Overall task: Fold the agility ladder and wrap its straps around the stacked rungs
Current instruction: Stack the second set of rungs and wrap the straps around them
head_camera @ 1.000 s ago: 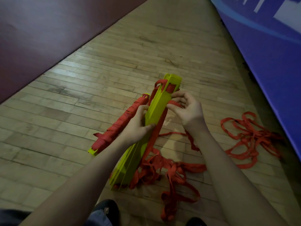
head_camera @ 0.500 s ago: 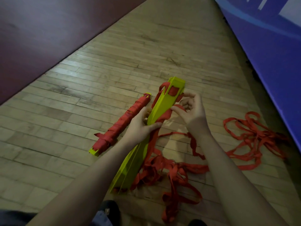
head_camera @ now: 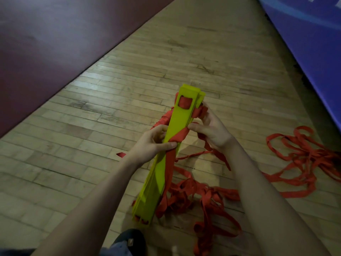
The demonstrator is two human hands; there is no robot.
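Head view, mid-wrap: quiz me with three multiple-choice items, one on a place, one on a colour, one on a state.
1. Where does the separate tangle of red strap lie?
A. On the wooden floor to the right of the arms
B. On the maroon mat
C. Draped over the left forearm

2. What colour are the stacked rungs?
A. Blue
B. Yellow-green
C. White

3. How far along is the wrapping?
A. Every strap is wound tight
B. No strap touches the rungs
C. One band crosses the rungs, most strap still lies loose

Answers:
1 A: the separate tangle sits on the floor at the right.
2 B: the stacked rungs are yellow-green.
3 C: the left hand pins the crossing band, the right hand holds strap at the edge, and the loose straps are piled below.
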